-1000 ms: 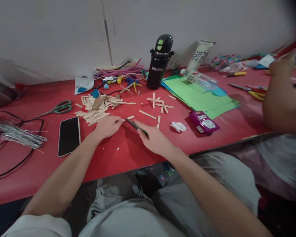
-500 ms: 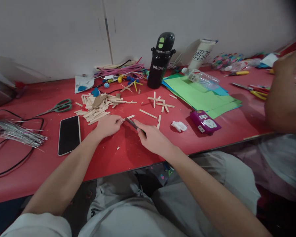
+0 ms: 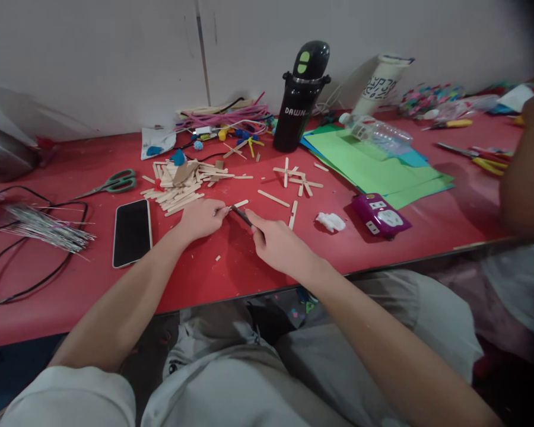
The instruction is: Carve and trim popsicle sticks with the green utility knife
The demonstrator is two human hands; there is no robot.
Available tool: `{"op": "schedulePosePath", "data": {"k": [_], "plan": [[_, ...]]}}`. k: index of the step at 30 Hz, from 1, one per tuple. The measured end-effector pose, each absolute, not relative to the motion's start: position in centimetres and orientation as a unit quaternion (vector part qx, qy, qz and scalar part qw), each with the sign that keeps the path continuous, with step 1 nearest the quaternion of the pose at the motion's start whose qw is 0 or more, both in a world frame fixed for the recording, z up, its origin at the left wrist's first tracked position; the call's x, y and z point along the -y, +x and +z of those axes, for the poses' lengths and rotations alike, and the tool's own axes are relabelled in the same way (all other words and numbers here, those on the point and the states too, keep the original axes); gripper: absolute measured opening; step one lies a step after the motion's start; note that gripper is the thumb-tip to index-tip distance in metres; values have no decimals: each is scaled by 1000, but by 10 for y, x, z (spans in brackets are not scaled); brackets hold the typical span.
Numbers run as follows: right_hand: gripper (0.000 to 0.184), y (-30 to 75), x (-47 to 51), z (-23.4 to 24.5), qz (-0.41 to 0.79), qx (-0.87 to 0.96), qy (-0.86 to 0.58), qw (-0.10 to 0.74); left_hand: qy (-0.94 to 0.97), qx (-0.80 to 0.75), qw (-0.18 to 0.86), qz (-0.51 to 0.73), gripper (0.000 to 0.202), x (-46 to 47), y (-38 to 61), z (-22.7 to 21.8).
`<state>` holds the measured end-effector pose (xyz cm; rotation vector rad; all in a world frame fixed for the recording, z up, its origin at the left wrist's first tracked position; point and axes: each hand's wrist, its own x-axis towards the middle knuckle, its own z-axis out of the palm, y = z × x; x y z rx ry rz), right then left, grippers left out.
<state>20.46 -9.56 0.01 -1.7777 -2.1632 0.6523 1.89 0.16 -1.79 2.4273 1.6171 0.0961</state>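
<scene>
My right hand (image 3: pixel 280 242) is closed around a slim dark knife-like tool (image 3: pixel 241 215), which slants up and left from the fingers. At its far end, my left hand (image 3: pixel 202 218) is closed in a pinch, with a small pale bit showing at the fingertips. What the left fingers hold is mostly hidden. Just behind both hands lies a heap of wooden craft sticks (image 3: pixel 182 185). Loose craft sticks (image 3: pixel 273 198) lie beyond my right hand, one of them notched (image 3: pixel 292 214). Farther back are sticks joined into crossed shapes (image 3: pixel 299 179).
A phone (image 3: pixel 132 232), green-handled scissors (image 3: pixel 115 182) and a bundle of thin wires (image 3: pixel 48 228) lie left. Behind stands a black bottle (image 3: pixel 297 101). Green paper sheets (image 3: pixel 374 166), a purple power adapter (image 3: pixel 380 216) and white crumpled tissue (image 3: pixel 330 222) lie right. Another person's arm (image 3: pixel 527 172) reaches in.
The camera view has shifted slightly, so the table's things appear farther right and a little higher. Both hands keep their hold and stay close together at the tool's tip.
</scene>
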Motion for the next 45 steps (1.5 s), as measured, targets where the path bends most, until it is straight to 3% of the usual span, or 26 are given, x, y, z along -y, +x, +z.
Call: {"op": "schedulePosePath", "data": {"k": [20,28,45], "plan": [[63,204,99,-6,210,754,-608,133,828,-552,88,34,39,2,21,-20],[58,210,98,-18,242,731,-599,221,824,-554,114,31,40,-2,20,-17],[62,203,97,-10,219,745,-609,161,823,-555,119,31,38,-3,19,-18]]}}
